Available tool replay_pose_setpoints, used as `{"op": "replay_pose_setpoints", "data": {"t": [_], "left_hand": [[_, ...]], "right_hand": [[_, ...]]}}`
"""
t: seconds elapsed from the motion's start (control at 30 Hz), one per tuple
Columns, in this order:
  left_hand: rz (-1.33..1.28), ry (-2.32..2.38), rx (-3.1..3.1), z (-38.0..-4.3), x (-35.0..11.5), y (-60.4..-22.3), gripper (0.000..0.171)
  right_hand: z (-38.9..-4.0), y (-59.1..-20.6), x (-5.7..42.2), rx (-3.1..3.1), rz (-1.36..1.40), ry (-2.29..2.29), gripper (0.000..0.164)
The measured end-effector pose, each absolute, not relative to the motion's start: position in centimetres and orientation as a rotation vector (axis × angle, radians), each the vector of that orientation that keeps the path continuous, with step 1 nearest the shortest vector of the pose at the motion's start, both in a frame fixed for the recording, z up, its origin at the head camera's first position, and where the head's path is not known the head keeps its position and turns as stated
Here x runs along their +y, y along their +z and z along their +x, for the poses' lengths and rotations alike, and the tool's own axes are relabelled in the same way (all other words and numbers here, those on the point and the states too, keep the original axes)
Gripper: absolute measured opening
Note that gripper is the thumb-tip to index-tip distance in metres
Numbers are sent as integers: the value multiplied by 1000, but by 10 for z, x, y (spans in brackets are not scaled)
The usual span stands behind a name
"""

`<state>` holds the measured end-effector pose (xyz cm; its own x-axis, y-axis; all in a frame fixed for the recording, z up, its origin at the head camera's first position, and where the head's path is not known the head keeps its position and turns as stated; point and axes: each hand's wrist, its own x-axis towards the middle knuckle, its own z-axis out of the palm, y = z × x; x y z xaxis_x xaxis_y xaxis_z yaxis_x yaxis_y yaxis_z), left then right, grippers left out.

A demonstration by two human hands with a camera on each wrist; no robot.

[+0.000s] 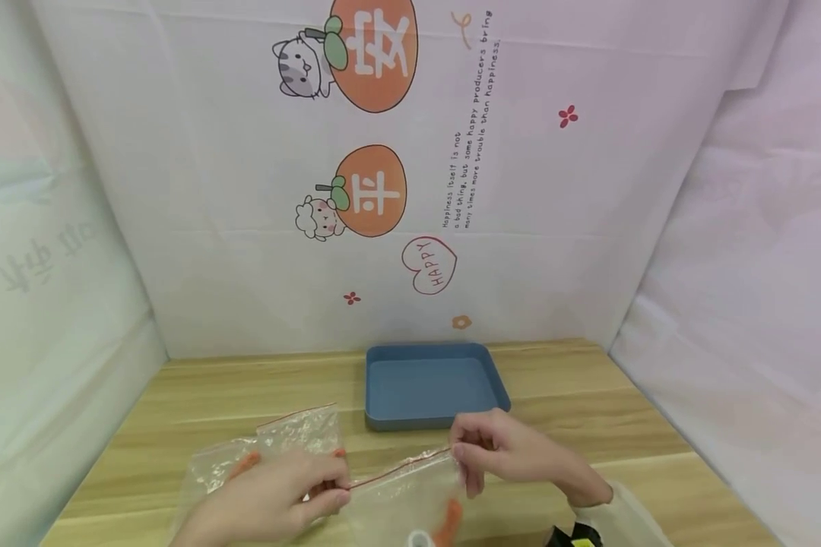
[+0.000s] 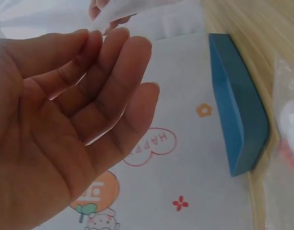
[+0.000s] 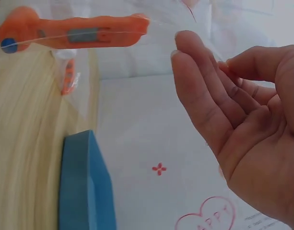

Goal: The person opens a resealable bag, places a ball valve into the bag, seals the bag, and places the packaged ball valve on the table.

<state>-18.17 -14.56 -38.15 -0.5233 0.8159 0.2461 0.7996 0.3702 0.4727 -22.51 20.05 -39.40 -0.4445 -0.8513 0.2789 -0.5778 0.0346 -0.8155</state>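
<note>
A clear zip bag (image 1: 390,505) with a red seal line hangs between my hands. My left hand (image 1: 274,490) pinches its top left corner between thumb and index finger. At the opposite corner my right hand (image 1: 509,450) pinches the edge. Inside the bag lies an orange item (image 3: 96,32) with a grey panel and a blue round spot, its exact kind unclear. The head view also shows a white ring-like part (image 1: 420,539) in the bag, cut by the frame's bottom. Whether the seal is open cannot be told.
Other clear zip bags (image 1: 301,431) with orange things inside lie on the wooden table (image 1: 554,395), partly behind my left hand. A blue tray (image 1: 438,423) stands ahead, near the printed cloth backdrop (image 1: 246,289). A black and yellow object (image 1: 575,536) shows at the bottom right.
</note>
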Motion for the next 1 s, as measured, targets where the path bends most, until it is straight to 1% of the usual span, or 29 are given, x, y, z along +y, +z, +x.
{"op": "replay_pose_setpoints", "data": {"t": [0.17,0.3,0.43,0.57,0.77,0.87,1.0], "left_hand": [[1461,913,2549,-206,-145,-393,21],[1284,939,2497,-233,-148,-405,23],[1163,902,2514,-260,-151,-421,22],[1118,790,2612,-279,-152,-435,19],[1036,659,2650,-289,-150,-446,18],[967,605,2653,-293,-149,-448,19],[861,519,2634,-298,-148,-449,24]], "right_hand": [[-249,-408,198,2065,-1268,-1412,17],[-271,-426,191,2166,-1127,-1415,18],[-287,-450,175,2459,-1016,-1314,19],[-292,-472,158,2730,-933,-1085,18],[-291,-491,138,3056,-882,-714,12],[-292,-495,130,3221,-896,-470,15],[-295,-495,121,3268,-906,-251,20]]}}
